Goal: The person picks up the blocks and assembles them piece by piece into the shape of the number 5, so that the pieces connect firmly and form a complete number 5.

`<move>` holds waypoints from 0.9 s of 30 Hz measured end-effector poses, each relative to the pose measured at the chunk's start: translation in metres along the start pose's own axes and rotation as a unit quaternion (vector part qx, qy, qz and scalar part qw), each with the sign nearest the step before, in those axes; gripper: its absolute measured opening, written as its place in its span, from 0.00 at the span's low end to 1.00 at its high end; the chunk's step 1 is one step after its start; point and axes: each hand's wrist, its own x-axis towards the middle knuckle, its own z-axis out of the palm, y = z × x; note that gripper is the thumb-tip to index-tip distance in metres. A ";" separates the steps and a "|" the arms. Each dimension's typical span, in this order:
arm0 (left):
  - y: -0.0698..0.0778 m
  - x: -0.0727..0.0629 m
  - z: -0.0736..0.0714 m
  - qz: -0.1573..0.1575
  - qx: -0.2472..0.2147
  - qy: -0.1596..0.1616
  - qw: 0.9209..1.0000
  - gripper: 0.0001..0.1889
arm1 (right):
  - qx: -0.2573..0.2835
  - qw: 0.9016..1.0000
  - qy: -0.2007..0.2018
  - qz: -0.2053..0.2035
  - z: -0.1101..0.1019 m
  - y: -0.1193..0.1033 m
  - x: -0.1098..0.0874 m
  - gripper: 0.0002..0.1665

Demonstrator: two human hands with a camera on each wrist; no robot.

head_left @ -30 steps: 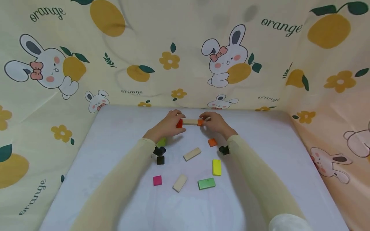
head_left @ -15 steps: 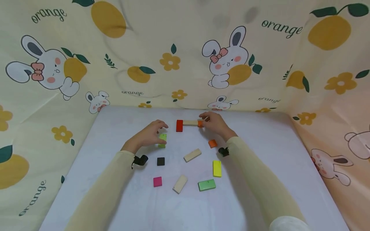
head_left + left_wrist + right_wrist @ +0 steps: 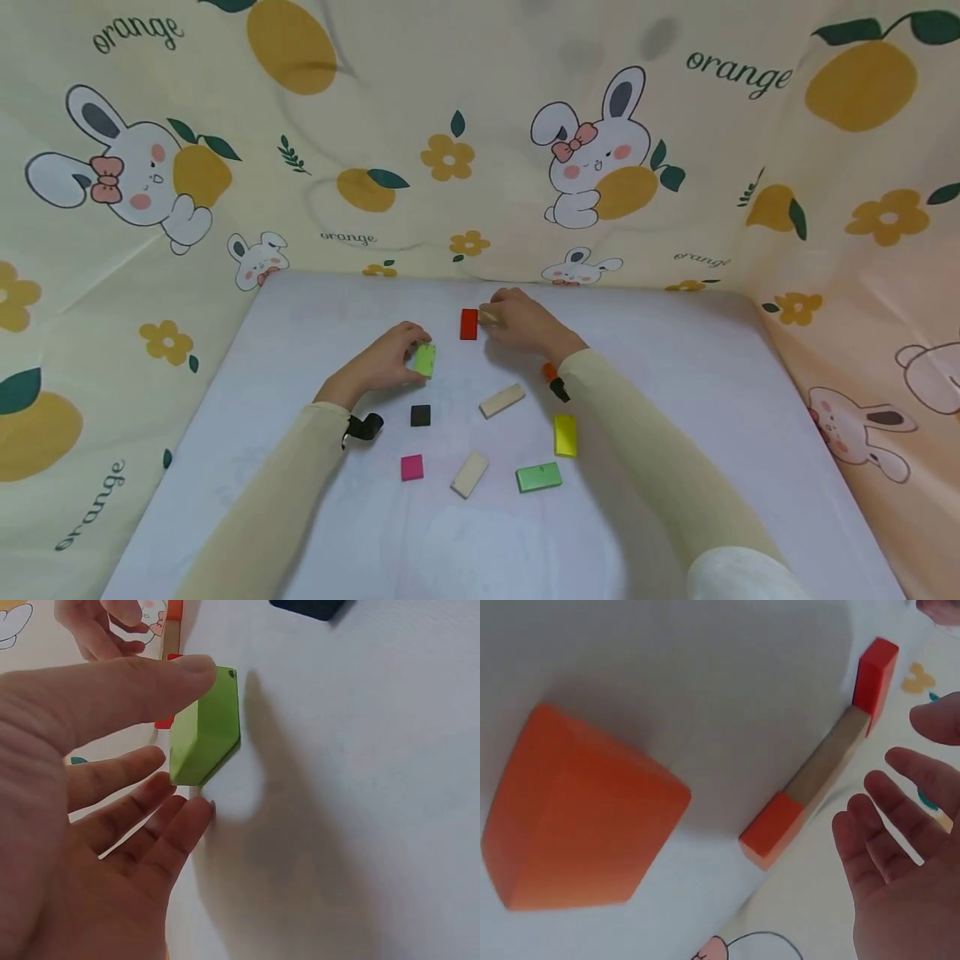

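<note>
My left hand (image 3: 384, 358) pinches a light green block (image 3: 216, 724) by its ends, thumb at the near end and fingertips at the far one. Near the back of the table, a red block (image 3: 468, 325), a plain wooden block (image 3: 829, 757) and an orange block (image 3: 772, 825) form a row, the red one set crosswise at the left end. My right hand (image 3: 523, 322) hovers by this row with relaxed fingers (image 3: 889, 784) and nothing in its grasp. In the head view it covers most of the wooden block and the orange block.
A second orange block (image 3: 585, 817) lies under my right wrist. Nearer me are a black block (image 3: 421, 415), a pink block (image 3: 412, 467), a yellow block (image 3: 566, 436), a green block (image 3: 538, 477) and two wooden blocks (image 3: 502, 401). A printed cloth (image 3: 495, 200) rises behind the table.
My left hand has left the red block, moved left and nearer me, and taken hold of the light green block. My right hand has released the orange block and moved left towards the red one.
</note>
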 end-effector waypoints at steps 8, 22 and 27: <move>-0.003 -0.001 0.003 -0.008 -0.009 0.001 1.000 0.35 | -0.016 1.000 0.000 -0.010 0.009 -0.002 0.007 0.28; 0.005 0.002 0.004 -0.010 0.011 -0.002 1.000 0.34 | -0.039 0.999 0.002 -0.016 0.010 -0.006 0.006 0.28; 0.006 0.005 0.005 -0.015 0.019 -0.001 1.000 0.33 | -0.039 0.999 -0.001 -0.009 0.010 -0.006 0.005 0.28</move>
